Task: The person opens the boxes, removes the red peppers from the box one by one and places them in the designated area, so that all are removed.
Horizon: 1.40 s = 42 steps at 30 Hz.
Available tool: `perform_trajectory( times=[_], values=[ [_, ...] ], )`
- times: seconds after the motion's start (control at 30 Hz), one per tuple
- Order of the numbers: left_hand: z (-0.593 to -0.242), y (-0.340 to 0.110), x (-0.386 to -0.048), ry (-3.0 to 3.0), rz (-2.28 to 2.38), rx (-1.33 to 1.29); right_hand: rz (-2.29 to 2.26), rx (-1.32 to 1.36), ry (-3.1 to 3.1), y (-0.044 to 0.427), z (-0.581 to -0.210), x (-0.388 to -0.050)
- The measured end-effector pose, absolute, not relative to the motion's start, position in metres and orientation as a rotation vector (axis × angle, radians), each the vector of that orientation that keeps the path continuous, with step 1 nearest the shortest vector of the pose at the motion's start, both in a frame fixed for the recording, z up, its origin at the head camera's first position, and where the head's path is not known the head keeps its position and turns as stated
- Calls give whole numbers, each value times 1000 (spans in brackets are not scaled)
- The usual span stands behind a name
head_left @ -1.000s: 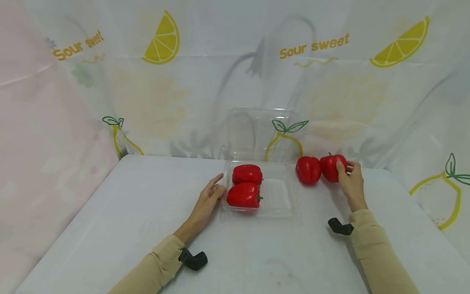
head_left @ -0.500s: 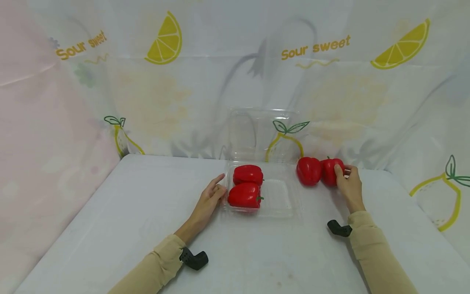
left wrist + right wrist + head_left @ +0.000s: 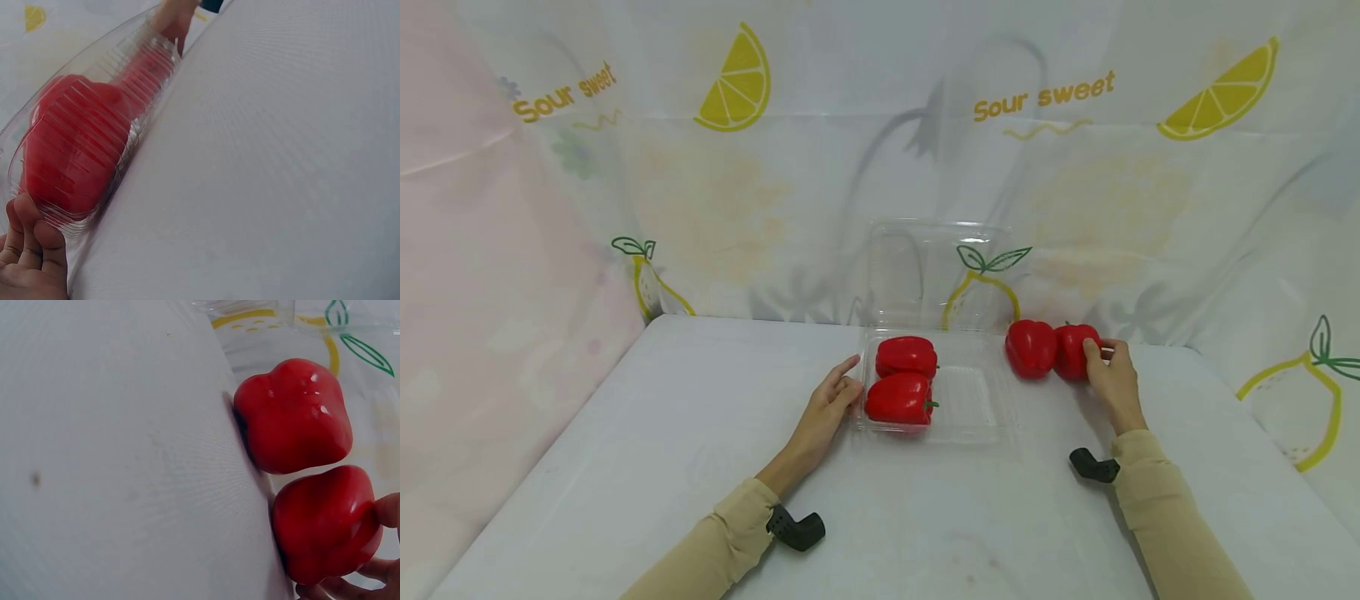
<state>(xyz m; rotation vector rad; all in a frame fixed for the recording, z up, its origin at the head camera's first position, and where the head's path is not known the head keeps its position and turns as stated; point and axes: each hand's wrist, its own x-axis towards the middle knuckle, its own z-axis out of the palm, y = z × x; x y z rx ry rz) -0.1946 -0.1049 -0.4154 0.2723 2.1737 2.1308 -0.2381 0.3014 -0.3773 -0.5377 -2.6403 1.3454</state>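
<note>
In the head view a clear plastic box (image 3: 973, 400) holds two red bell peppers lying on its left side, the rear one (image 3: 906, 357) and the front one (image 3: 900, 399). My left hand (image 3: 820, 412) touches the box's left wall; in the left wrist view its fingertips (image 3: 28, 215) rest against the ribbed plastic. Right of the box, my right hand (image 3: 1114, 379) grips a red pepper (image 3: 1072, 352) between thumb and fingers. Another red pepper (image 3: 1031, 349) stands just left of it. The right wrist view shows the gripped pepper (image 3: 328, 525) low on the table.
The box's clear lid (image 3: 917, 275) stands raised behind it, against a printed cloth backdrop (image 3: 820, 167). A white table (image 3: 880, 517) lies under everything, its back edge close behind the peppers. A dark device (image 3: 796, 530) is on the left wrist, another (image 3: 1094, 465) on the right.
My right hand has moved slightly left and down with its pepper, which now sits lower beside the other loose one. The left hand has hardly moved.
</note>
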Motion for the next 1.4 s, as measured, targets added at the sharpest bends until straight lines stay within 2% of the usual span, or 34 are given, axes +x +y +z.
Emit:
perform_trajectory(
  times=[1.4],
  values=[
    [-413,-106,-192,1993,2279,339,1368,-485,-2432,300,-367,-236]
  ],
)
